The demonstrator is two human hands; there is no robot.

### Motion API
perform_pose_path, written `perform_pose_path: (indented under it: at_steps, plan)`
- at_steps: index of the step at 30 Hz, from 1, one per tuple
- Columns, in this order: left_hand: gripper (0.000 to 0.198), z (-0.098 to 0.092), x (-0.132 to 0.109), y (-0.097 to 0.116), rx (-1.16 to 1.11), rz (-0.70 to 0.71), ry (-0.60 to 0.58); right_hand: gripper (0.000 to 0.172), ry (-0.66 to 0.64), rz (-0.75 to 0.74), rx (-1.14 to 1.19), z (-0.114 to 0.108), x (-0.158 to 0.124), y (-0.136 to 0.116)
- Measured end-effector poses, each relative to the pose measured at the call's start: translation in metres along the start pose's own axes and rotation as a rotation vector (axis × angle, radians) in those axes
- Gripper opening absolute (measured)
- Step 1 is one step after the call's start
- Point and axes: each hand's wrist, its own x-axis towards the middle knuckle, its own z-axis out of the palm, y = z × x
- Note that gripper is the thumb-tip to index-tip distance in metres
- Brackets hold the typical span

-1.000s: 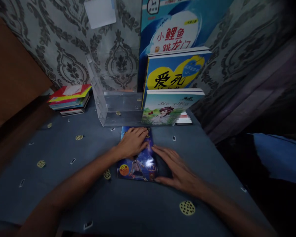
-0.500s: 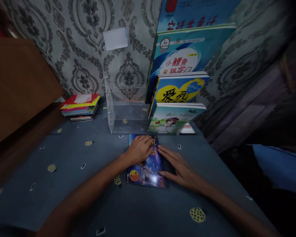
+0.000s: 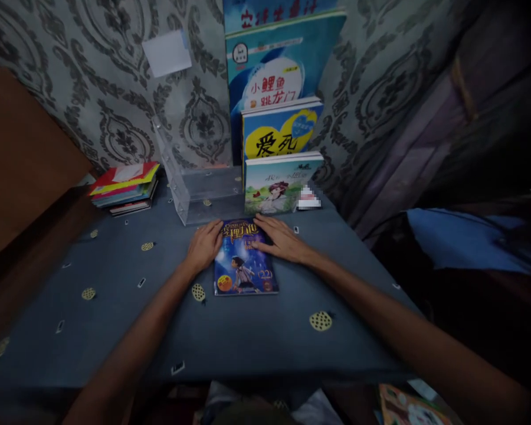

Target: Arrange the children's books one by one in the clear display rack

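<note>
A blue-purple paperback book [image 3: 243, 265] with a cartoon figure and gold lettering on its cover lies flat on the table, just before a clear acrylic book rack [image 3: 182, 203]. At the book's upper left edge rests my left hand [image 3: 205, 244], its fingers stretched out and touching the edge. My right hand [image 3: 279, 237] lies over the upper right corner, with fingers extended and the thumb apart on the cover. Neither hand lifts the book. Behind it, a green-covered book [image 3: 272, 188] stands in the rack in front of a yellow-and-blue book [image 3: 283, 130].
A taller teal book [image 3: 287, 53] stands farther back in the rack. To the left lies a stack of books [image 3: 124, 186] beside a brown panel [image 3: 22, 165]. The table [image 3: 128, 319] has a patterned grey-blue cloth, and its front edge shows. A colourful book [image 3: 409, 407] lies below at right.
My left hand has slid off the cover to the book's left edge. My right hand has shifted up to the top right corner. The camera view has turned, moving the scene leftward.
</note>
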Motion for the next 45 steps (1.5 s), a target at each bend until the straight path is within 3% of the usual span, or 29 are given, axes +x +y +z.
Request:
perform_pose_path:
  at_steps: [5,12,16,21,27,38,45]
  plan:
    - [0.042,-0.001,0.002,0.005,0.031,-0.005,-0.007,0.101,-0.021,-0.014,-0.009,0.001,-0.012,-0.008]
    - [0.04,-0.002,0.001,0.01,0.046,-0.022,-0.011,0.103,-0.082,-0.12,-0.029,0.004,-0.069,-0.042]
    - [0.04,-0.002,0.0,0.011,0.054,-0.045,-0.015,0.102,-0.095,-0.155,-0.042,0.007,-0.081,-0.048]
    - [0.041,-0.002,-0.003,0.01,0.057,-0.085,-0.009,0.103,-0.113,-0.14,-0.008,0.003,-0.079,-0.048]
    - [0.04,0.002,-0.006,0.007,0.055,-0.092,0.047,0.084,-0.123,-0.061,0.062,-0.005,-0.076,-0.053]
    - [0.04,0.004,-0.007,0.007,0.057,-0.068,0.069,0.082,-0.015,0.104,-0.009,0.004,-0.011,-0.033]
    - [0.039,0.004,-0.007,0.008,0.065,-0.079,0.053,0.082,0.006,0.172,-0.068,0.012,-0.006,-0.032]
